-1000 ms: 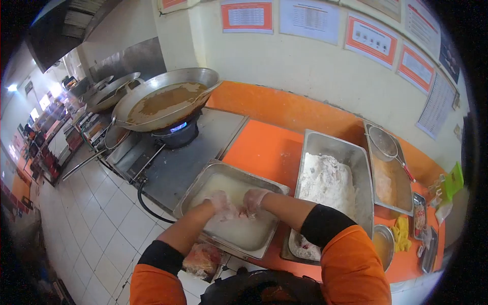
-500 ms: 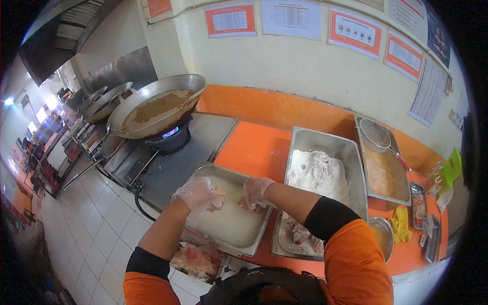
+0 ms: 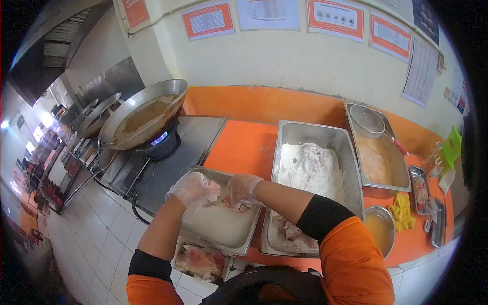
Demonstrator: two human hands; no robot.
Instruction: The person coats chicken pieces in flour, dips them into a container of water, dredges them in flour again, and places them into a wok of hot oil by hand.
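Note:
Both hands wear clear plastic gloves and are over a metal tray (image 3: 247,244) of cloudy pale liquid. My left hand (image 3: 190,190) is closed round a piece of raw meat (image 3: 211,192) at the tray's far left part. Close beside it, my right hand (image 3: 242,190) grips another raw meat piece (image 3: 238,206), just above the liquid. To the right, a deep metal pan (image 3: 356,178) holds white flour (image 3: 310,165) with coated pieces in it. Nearer to me is a second flour tray (image 3: 284,251), partly hidden by my right arm.
A wok (image 3: 175,86) of oil sits over a blue flame at the left. Further right are a pan (image 3: 404,178) with orange-tan powder, a strainer (image 3: 368,121), a bowl (image 3: 380,231) and a yellow cloth (image 3: 402,211). Wrapped meat (image 3: 201,262) lies below the tray.
My hands came out of the liquid and moved apart, each with meat, then drew closer together again over the tray. The view has shifted to the right.

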